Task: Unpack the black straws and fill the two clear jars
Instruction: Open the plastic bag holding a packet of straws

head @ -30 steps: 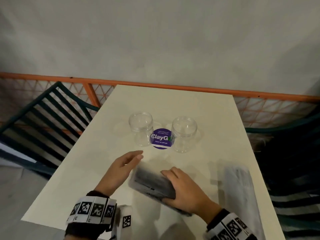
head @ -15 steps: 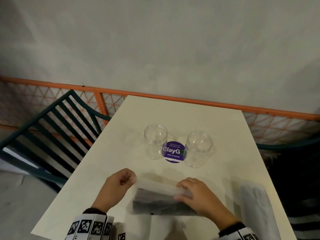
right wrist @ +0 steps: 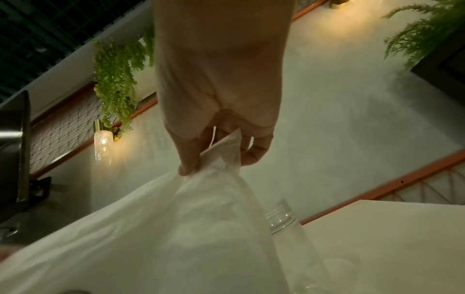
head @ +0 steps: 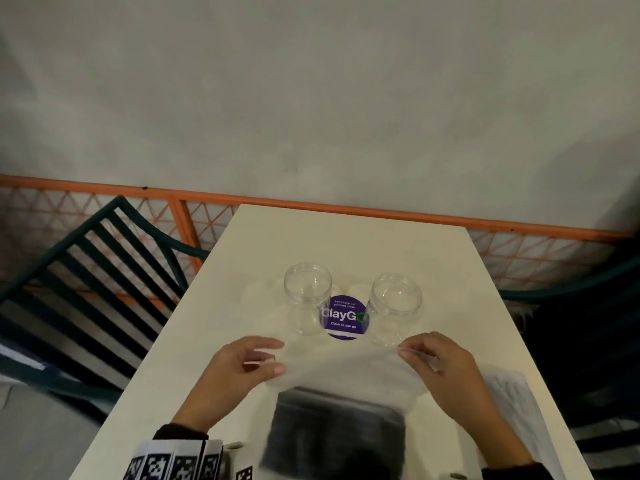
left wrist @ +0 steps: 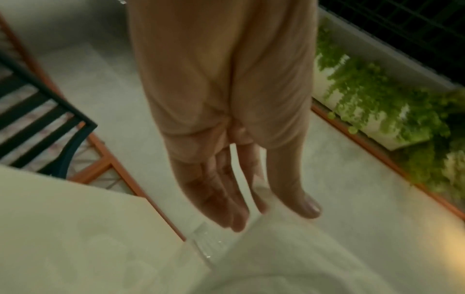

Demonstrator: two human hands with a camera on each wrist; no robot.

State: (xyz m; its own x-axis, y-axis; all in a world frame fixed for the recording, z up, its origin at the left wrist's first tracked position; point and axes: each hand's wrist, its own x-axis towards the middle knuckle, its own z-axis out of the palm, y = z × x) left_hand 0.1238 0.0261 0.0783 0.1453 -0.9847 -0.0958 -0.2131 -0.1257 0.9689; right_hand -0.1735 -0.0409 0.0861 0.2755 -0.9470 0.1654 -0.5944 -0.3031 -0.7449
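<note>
You've got the clear plastic bag [head: 346,368] of black straws [head: 334,427] at the near edge of the table [head: 214,341], right in front of you. Its open end is stretched toward the two clear jars [head: 307,296], which stand upright and empty w/ a purple sticker [head: 343,317] between them.

Your right hand [head: 446,368] pinches the bag's top corner betw. thumb and fingers; the right wrist view shows the film bunched in that pinch. Your left hand [head: 242,365] is at the other corner. In the left wrist view its fingers [left wrist: 226,208] hang nearly straight, w/ the film just below the tips, so I can't tell if it's gripping or only touching.

Risks, as I judge them:
- If only the right side holds, pulling will prob. drag the whole bag sideways, not open it.
- The film edge is near the right jar [head: 396,306]. A quick tug fwd could tip it; it looks light.
- The straws sit low in the bag, close to the table's near edge. Lift the mouth too high and they may slide out toward your lap.
- A second bag [head: 512,410] lies at your right wrist; a wide elbow move could knock it off.
</note>
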